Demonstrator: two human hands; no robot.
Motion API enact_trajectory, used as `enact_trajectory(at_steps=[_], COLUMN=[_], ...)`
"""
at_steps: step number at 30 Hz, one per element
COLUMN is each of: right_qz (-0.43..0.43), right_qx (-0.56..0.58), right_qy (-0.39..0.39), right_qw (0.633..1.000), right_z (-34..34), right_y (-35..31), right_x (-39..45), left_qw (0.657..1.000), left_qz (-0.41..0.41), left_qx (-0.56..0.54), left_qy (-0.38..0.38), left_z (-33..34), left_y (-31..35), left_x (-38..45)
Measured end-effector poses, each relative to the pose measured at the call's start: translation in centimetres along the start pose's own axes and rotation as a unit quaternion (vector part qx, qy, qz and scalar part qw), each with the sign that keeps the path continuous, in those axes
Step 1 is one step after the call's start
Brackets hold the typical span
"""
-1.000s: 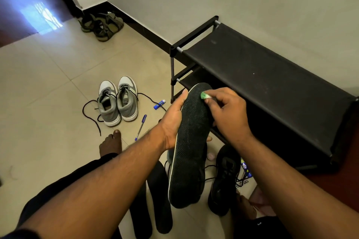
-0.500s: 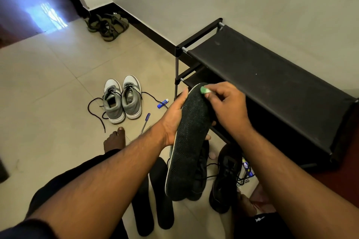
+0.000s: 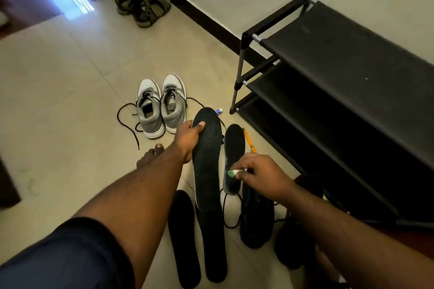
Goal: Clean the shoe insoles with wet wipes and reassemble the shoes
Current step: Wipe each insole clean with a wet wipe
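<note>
- Left hand (image 3: 190, 138) has a long black textured insole with a pale edge (image 3: 206, 159) gripped near its toe end, thumb across the top face, fingers curled round the back. It's up off the floor, toe pointing away from the person.
- Right hand (image 3: 258, 171) is pinching a small scrunched green-and-white wet wipe (image 3: 232, 173) between thumb and fingertips, other fingers loosely curled. The wipe sits right at the edge of a second, shorter black insole (image 3: 233, 148) just right of the held one. Can't tell if it's actually touching it.
- Two more plain black insoles (image 3: 184, 237) lie flat on the beige tiled floor (image 3: 58, 101) below the hands, side by side.
- Black shoe (image 3: 257, 218) with loose laces sits under the right wrist, another dark shoe (image 3: 293, 248) just right of it, pretty murky.
- Grey-and-white sneakers (image 3: 160, 105), a pair with undone black laces, stand further out, near the held insole's toe.
- Yellow pencil-like stick (image 3: 249, 141) on the floor beside the shorter insole.
- Black metal-framed fabric shoe rack (image 3: 340, 58) on the right against the wall, olive strappy sandals (image 3: 145, 7) in the far corner.
</note>
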State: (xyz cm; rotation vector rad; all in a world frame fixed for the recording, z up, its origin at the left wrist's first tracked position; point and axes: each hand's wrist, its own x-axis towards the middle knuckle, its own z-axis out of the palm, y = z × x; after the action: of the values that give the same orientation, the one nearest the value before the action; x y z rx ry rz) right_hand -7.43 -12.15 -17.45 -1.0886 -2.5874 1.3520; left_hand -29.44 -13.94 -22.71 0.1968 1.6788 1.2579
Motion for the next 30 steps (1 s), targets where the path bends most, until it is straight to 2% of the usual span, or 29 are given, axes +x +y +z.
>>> enact_trajectory(at_steps=[2,6,12,15,17,21,25,30], right_qz=[0.056,0.112,0.113,0.112,0.113,0.121,0.124,0.134], right_qx=[0.003,-0.021,-0.021,-0.026,-0.040,-0.080,-0.101,-0.131], right_qy=[-0.011,-0.011,-0.034,-0.044,-0.042,-0.025,-0.018,0.043], right_qw=[0.998,0.993,0.993,0.992,0.992,0.989,0.987,0.981], right_z=[0.8,3.0,6.3,7.1,7.5,7.1,4.1,-3.1], right_y=[2.1,6.0,9.8,10.8,11.6,11.7,9.6,5.9], right_x=[1.9,6.4,12.0,13.5,14.1,13.8,11.3,4.3], left_qw=[0.999,0.996,0.993,0.984,0.958,0.859,0.810,0.732], left_qz=[-0.001,0.000,-0.012,-0.002,0.030,0.073,0.080,0.173], left_qx=[0.036,0.082,0.113,0.176,0.275,0.484,0.577,0.657], left_qy=[0.012,0.030,0.032,0.039,0.072,0.148,0.070,-0.043], left_z=[0.1,0.6,1.7,1.8,1.4,1.0,3.1,8.4], left_y=[-1.2,-3.7,-6.2,-7.3,-7.9,-7.6,-6.1,-3.3], left_x=[2.9,9.2,15.9,17.5,17.9,16.2,11.5,1.8])
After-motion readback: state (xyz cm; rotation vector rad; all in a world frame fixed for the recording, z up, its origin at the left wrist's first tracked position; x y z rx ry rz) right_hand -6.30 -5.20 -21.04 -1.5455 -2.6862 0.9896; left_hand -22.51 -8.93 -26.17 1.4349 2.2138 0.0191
